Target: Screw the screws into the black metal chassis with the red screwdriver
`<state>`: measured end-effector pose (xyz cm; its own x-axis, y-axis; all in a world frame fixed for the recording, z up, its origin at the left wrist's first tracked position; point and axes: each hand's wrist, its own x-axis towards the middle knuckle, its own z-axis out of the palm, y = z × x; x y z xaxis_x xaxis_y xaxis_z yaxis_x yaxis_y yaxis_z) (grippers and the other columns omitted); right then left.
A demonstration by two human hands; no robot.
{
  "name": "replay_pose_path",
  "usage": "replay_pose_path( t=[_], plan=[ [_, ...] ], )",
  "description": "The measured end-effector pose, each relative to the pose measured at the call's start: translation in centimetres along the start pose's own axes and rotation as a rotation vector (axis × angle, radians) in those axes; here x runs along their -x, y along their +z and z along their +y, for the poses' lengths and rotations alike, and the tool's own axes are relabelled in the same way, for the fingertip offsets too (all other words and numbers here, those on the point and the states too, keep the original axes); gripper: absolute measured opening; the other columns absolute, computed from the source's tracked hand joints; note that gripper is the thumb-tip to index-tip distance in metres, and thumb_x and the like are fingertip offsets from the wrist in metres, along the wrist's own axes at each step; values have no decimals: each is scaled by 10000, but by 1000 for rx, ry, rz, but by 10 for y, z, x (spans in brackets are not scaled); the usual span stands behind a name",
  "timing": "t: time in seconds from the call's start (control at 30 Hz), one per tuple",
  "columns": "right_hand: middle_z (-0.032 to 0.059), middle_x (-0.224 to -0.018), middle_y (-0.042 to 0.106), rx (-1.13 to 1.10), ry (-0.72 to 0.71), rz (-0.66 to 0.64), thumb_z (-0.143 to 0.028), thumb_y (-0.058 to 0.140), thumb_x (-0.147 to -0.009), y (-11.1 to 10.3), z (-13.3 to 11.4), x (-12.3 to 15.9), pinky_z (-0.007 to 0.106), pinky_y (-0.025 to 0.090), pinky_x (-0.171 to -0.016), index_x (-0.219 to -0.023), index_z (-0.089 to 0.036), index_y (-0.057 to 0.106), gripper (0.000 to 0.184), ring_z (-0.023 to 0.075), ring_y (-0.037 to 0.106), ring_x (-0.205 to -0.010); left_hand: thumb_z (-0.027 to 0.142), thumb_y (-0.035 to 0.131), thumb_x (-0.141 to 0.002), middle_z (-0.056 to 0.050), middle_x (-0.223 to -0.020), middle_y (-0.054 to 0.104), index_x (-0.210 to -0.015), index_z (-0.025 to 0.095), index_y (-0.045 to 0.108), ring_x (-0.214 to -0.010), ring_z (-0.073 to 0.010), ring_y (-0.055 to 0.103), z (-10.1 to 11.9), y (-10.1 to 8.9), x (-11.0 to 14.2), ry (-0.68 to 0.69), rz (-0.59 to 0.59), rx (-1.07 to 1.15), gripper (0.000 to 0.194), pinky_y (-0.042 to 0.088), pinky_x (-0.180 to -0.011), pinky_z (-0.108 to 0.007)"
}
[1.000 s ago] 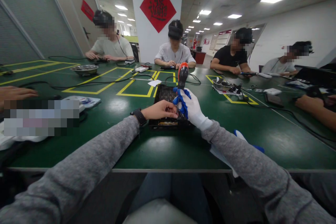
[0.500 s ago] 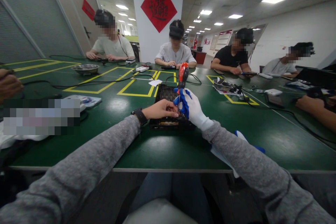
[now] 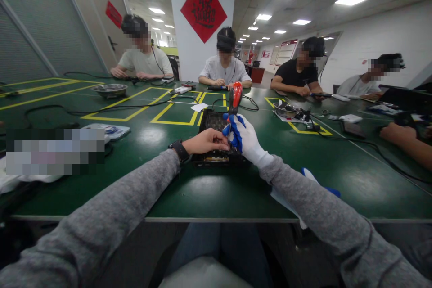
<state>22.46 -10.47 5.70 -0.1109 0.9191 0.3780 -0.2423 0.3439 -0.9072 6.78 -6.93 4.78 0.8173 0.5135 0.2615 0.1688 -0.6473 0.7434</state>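
My right hand (image 3: 248, 138), in a white glove with blue fingers, is closed around an upright screwdriver (image 3: 235, 98) with a red and black handle. Its shaft points down into a black plastic housing (image 3: 199, 158) on the table, whose inner parts are partly covered by my hands. My left hand (image 3: 207, 140) is bare, with a dark watch at the wrist. Thumb and fingertips are pinched together beside the screwdriver's lower end, over the housing; what lies between them is too small to make out.
A blue and white glove (image 3: 332, 191) lies right of my forearm. Metal bowls (image 3: 110, 90) stand farther off at left and right. Black cables (image 3: 145, 104) cross the green table (image 3: 162, 198). Several people sit around it; one person's hands (image 3: 400, 135) are at the right edge.
My hands and the screwdriver stay almost in place. At the far left, another person's hand has drawn back almost out of view, and the cable there has shifted.
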Motion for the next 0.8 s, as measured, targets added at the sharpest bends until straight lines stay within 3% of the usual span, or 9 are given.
replay_pose_path(
  t=[0.17,0.4,0.67,0.8],
  plan=[
    [-50,-563,561,7,21,8,-525,511,-772,-1,2,-1,157,305,-338,-946,-187,536,381,37,405,-353,346,558,-798,-88,-897,674,-895,84,667,-839,-154,598,4,-1,0,55,-73,21,299,454,-810,-268],
    [-58,-559,545,10,-2,-3,-530,529,-759,1,-2,1,151,298,-342,-924,-192,521,376,32,387,-360,368,626,-738,-61,-833,674,-858,94,642,-763,-140,602,-1,1,0,-26,12,48,299,471,-745,-260],
    [-55,-554,550,13,22,13,-529,520,-764,1,0,1,155,295,-329,-947,-191,538,385,35,395,-346,349,557,-798,-99,-918,670,-902,81,666,-860,-161,591,3,-2,1,62,-66,24,308,442,-836,-284],
    [-56,-543,540,23,0,1,-518,532,-761,1,0,1,156,287,-329,-937,-186,551,377,33,382,-350,367,594,-765,-89,-901,669,-880,93,668,-840,-163,592,2,-2,0,31,-22,-24,307,445,-827,-299]
  ],
)
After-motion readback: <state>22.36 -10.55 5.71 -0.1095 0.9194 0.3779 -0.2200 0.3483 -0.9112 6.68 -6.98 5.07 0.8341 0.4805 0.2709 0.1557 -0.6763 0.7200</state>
